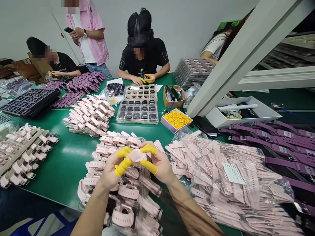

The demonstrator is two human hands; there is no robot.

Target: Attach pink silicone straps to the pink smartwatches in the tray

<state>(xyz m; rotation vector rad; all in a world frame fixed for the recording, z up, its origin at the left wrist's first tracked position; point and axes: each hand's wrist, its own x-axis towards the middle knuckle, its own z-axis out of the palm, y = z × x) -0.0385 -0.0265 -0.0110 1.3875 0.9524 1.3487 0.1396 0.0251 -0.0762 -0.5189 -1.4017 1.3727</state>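
Observation:
Both of my hands, with yellow covers on the fingertips, hold one pale pink watch strap piece (135,156) between them. My left hand (118,165) pinches its left end, and my right hand (155,162) grips the right end. Below them a clear tray (145,206) carries rows of pink-strapped watches (123,216). To the right of my right hand lie loose pink straps (177,155) and a large pile of bagged pink straps (211,170) with a white label.
Stacked pink watches (90,114) and another loaded tray (21,152) lie left. Ahead are trays of dark watch faces (137,111), a box of yellow finger covers (176,119) and a white box (268,114). Purple straps (283,141) lie right. People work across the green table (66,157).

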